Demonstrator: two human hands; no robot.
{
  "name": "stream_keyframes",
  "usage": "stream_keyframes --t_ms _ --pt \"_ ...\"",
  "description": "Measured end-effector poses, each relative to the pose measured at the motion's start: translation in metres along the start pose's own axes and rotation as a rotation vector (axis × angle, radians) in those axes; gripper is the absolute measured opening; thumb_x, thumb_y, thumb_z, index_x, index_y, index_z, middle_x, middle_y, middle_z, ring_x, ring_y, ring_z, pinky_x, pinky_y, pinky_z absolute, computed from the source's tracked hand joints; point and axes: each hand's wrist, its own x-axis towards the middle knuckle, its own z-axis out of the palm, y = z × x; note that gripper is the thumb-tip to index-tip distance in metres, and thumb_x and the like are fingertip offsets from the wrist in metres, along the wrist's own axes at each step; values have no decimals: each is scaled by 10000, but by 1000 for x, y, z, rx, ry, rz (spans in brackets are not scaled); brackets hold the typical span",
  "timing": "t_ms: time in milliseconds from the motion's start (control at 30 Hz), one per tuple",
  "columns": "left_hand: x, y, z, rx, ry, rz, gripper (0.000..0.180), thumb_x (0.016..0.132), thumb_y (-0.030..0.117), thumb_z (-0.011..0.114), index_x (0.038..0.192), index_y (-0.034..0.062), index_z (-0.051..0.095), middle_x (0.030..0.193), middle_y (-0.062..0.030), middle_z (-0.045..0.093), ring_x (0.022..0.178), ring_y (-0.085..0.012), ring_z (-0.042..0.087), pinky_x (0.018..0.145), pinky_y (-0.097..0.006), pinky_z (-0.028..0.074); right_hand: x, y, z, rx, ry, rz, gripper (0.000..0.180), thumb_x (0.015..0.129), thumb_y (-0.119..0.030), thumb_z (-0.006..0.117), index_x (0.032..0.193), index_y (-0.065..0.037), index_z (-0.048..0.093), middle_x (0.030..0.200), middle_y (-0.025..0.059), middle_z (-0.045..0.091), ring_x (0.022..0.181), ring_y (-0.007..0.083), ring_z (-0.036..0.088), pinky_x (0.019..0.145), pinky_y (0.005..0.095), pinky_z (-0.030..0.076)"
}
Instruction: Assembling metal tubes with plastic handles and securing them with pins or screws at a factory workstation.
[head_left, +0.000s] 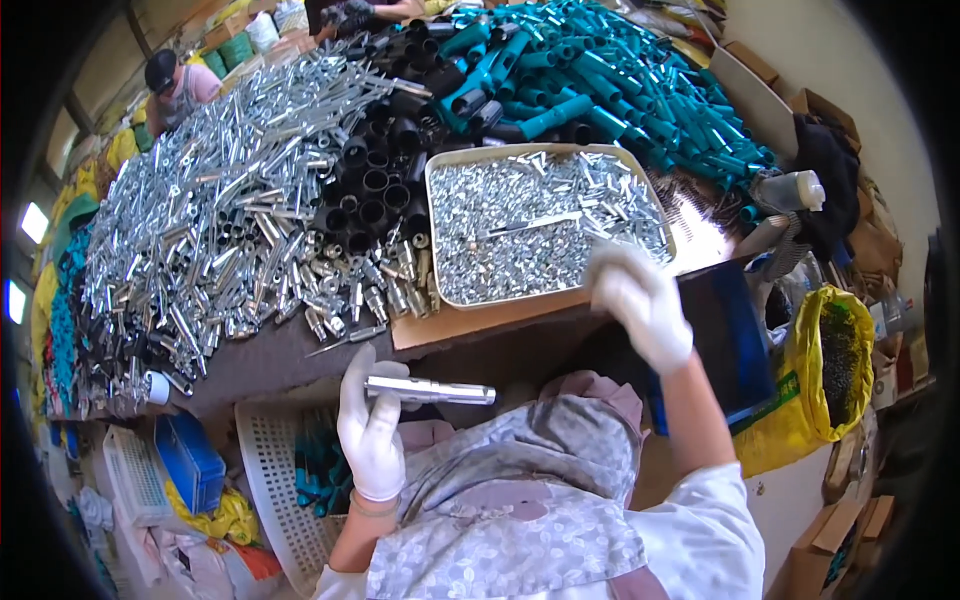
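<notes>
My left hand (372, 445), in a white glove, is closed around a shiny metal cylinder (445, 391) with a stepped, slotted body. It is held almost level in front of my apron, its free end to the right. My right hand (640, 305), also gloved in white, reaches over the lower right corner of a cream tray (432, 225). Its fingers are blurred against the small parts, so their grip cannot be made out. Small silvery metal pieces (500, 255) fill the tray, and a thin metal rod (537, 224) lies on top of them.
Metal shafts (220, 190) heap up on the left, beside black sleeves (375, 190) and teal tubes (600, 80). A pointed tool (347, 340) lies at the table edge. A white basket (275, 480) and yellow sack (815, 370) flank me. Another person (180, 85) sits at far left.
</notes>
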Motion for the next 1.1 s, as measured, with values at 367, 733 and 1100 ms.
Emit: stream_keyframes --t_ms 367,733,1100 --pt "-10 4 27 218 -394 -265 439 864 7 688 1294 -46 625 1227 -143 682 1087 -205 668 947 -332 524 -107 4 59 411 -318 609 375 905 -120 711 1257 0 661 1143 97 716 1057 158 658 955 311 520" --pt "-16 -24 37 744 -959 53 408 697 190 857 1065 46 757 839 -159 713 734 -312 698 670 -372 551 -142 22 85 29 -439 128 558 941 -214 674 1447 -71 484 1262 201 659 1121 409 650 947 454 533" --pt "-20 -32 65 750 -622 -173 281 761 43 743 1025 -52 747 911 -191 752 807 -230 732 767 -307 556 -123 205 -125 -576 388 444 231 914 -225 618 1027 -79 757 1032 183 737 971 371 699 869 445 552"
